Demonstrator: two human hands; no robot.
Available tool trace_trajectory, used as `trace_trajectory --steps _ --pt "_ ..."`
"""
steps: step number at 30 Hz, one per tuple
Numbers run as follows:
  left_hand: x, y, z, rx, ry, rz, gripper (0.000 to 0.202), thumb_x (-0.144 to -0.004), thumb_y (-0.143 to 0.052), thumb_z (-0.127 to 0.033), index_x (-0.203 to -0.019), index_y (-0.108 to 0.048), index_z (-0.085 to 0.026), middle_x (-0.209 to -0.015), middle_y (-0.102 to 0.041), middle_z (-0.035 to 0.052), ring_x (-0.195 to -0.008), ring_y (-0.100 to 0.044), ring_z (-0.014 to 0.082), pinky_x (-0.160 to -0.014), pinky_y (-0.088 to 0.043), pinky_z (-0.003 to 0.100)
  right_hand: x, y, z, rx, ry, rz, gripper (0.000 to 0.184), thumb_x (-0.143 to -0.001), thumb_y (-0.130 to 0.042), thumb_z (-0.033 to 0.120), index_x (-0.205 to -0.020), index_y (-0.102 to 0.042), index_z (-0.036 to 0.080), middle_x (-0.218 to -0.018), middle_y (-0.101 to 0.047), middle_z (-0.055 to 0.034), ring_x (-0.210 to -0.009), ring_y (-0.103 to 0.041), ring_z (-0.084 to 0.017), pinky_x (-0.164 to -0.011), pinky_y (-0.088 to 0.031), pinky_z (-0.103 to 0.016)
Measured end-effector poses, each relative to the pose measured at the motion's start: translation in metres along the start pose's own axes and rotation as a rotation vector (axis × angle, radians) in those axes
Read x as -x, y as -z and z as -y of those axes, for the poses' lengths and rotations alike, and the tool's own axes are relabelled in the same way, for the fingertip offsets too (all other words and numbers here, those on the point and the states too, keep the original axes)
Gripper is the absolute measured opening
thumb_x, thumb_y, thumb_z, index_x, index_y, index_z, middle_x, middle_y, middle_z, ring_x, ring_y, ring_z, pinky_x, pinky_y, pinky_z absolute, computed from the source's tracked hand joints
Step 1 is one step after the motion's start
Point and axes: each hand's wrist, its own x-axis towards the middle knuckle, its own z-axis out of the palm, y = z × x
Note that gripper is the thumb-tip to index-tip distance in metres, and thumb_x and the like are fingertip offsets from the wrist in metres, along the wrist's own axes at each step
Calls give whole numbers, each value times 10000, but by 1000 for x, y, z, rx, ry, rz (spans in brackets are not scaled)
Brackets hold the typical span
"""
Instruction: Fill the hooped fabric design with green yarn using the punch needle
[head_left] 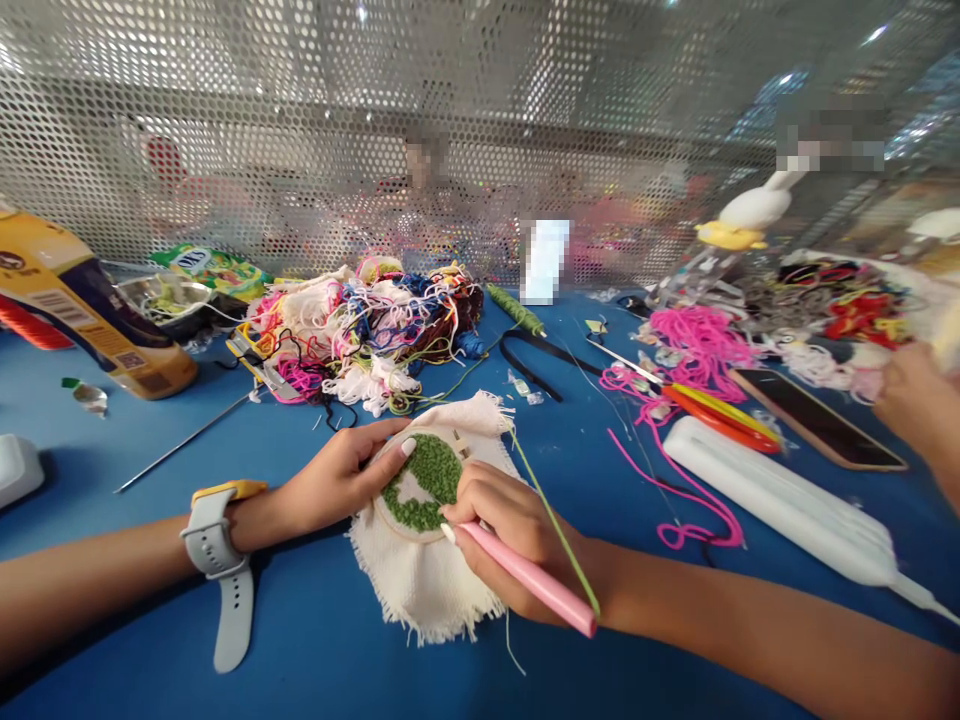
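A small embroidery hoop (388,522) holds white fringed cloth (442,592), with green looped yarn (435,463) filling much of its face and a bare pale patch in the middle. My left hand (352,468) grips the hoop at its left side, thumb lying on the loops. In my right hand (501,522) is a pink punch needle (536,582), its tip pointing at the green loops and hidden by my fingers. Light green yarn (551,505) runs from the handle's back end up to the cloth's top right corner.
A tangled yarn heap (382,330) lies behind the hoop, pink yarn (697,345) to the right. A white glue gun (780,500), a phone (821,418) and a yellow-orange tool (724,415) lie rightward. A bottle (97,310) stands left. Another person's hand (919,410) is at far right.
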Motion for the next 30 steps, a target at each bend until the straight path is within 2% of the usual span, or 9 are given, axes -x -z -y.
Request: trace_trajectory --steps 3,7,9,14,19,25,30 --pt "0 0 1 30 2 14 454 -913 -442 -393 -1279 -497 -131 -879 -666 66 -737 -600 162 -665 -534 254 0 5 -1 -14 -28 53 110 -842 -447 64 -856 -501 159 -767 -496 -44 -718 -482 -157 -627 -440 -284" --pt "0 1 1 67 19 47 432 -929 -418 -374 -1294 -477 -149 -992 -655 77 -825 -603 172 -753 -530 286 0 13 -3 -74 -97 195 105 -855 -464 76 -905 -537 133 -818 -527 -64 -785 -497 -158 -689 -443 -266" --pt "0 1 2 73 24 57 422 -935 -412 -366 -1296 -471 -154 -1009 -645 75 -843 -600 170 -782 -525 297 0 16 -5 -96 -119 216 113 -863 -471 86 -921 -558 126 -835 -535 -70 -805 -507 -157 -708 -447 -258" --pt "0 2 2 78 23 63 417 -940 -412 -363 -1297 -462 -154 -1035 -639 77 -852 -600 161 -794 -522 293 -1 13 -8 -106 -91 159 125 -839 -499 53 -903 -585 117 -807 -575 -65 -774 -535 -144 -691 -446 -238" --pt "0 2 1 60 18 61 422 -940 -409 -364 -1300 -462 -150 -1082 -638 89 -864 -604 166 -803 -520 296 -1 6 -11 -94 -136 91 53 -844 -541 109 -871 -573 142 -775 -601 -39 -733 -562 -134 -676 -448 -239" --pt "0 2 2 58 12 54 428 -939 -412 -368 -1307 -460 -156 -1070 -646 88 -857 -613 173 -794 -527 302 1 4 -13 -67 -73 85 58 -860 -537 130 -876 -590 144 -768 -597 -44 -729 -554 -141 -670 -453 -246" --pt "0 1 3 120 6 73 430 -936 -414 -374 -1308 -459 -161 -1077 -650 93 -896 -624 191 -799 -528 303 3 4 -16 -63 -25 106 137 -860 -513 103 -934 -628 119 -797 -566 -70 -718 -541 -138 -646 -467 -240"
